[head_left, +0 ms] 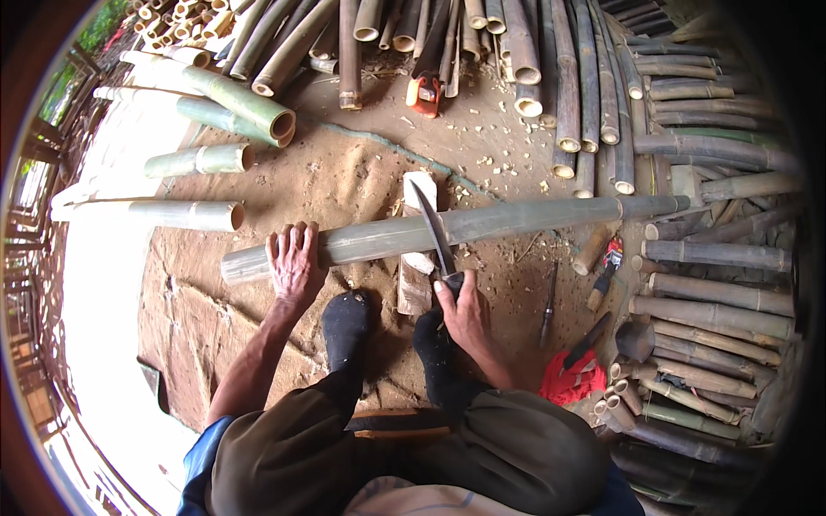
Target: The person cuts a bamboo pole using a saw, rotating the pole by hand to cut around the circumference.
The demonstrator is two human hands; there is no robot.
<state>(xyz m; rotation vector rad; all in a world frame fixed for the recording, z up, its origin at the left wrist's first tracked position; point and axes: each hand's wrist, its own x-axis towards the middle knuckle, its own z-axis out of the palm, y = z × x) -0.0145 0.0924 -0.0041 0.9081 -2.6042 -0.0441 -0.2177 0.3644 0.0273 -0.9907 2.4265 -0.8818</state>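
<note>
Head view: my left hand [295,265] clasps a long grey-green bamboo pole [533,219] over a pale wooden block [415,294]; my right hand [465,313] grips a black-handled metal blade [434,230] across it, pole unsevered.

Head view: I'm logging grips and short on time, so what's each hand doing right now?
Left hand: holding the bamboo pole from above, near its left end.
Right hand: closed around the dark handle of a long blade.
</note>
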